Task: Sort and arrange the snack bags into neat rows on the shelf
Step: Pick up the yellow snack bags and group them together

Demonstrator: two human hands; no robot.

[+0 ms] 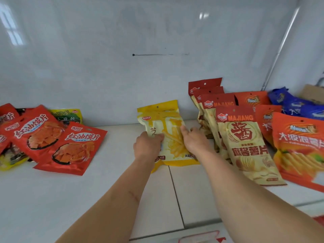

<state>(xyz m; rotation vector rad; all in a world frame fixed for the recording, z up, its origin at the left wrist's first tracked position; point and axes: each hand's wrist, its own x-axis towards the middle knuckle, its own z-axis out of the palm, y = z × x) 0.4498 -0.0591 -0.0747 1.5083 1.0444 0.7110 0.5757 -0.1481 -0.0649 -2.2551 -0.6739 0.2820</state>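
Both hands grip the yellow fries bag (172,135) at the shelf's (105,190) centre: left hand (147,146) curled round its edge, right hand (194,139) pinching. At 3 o'clock, leaning Majiang chip bags (245,142) could topple if nudged.

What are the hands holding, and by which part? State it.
The left hand grips the yellow snack bag at its left edge, about mid-height. The right hand rests on the bag's front near its right side; whether it grips cannot be told.
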